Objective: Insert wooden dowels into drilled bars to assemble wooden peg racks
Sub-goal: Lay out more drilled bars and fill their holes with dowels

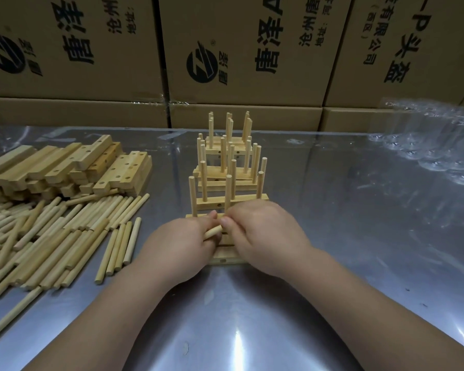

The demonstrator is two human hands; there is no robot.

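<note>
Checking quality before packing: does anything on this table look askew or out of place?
Mostly orderly. In the row of finished racks, one middle bar looks skewed against its neighbours. One stray dowel at the near left lies apart from the dowel pile, at a different angle.

My reflective steel tabletop (332, 263), backed by stacked printed cardboard cartons (252, 49); crumpled clear plastic film (426, 145) lies at my far right.

Saw little of the near bars (231, 259), covered by the left grip (181, 246) and right grip (263, 236), and only the tip of the held dowel (214, 232). Could not tell what the right grip pinched. Lost the dowel pile (38, 236) past the left edge.
</note>
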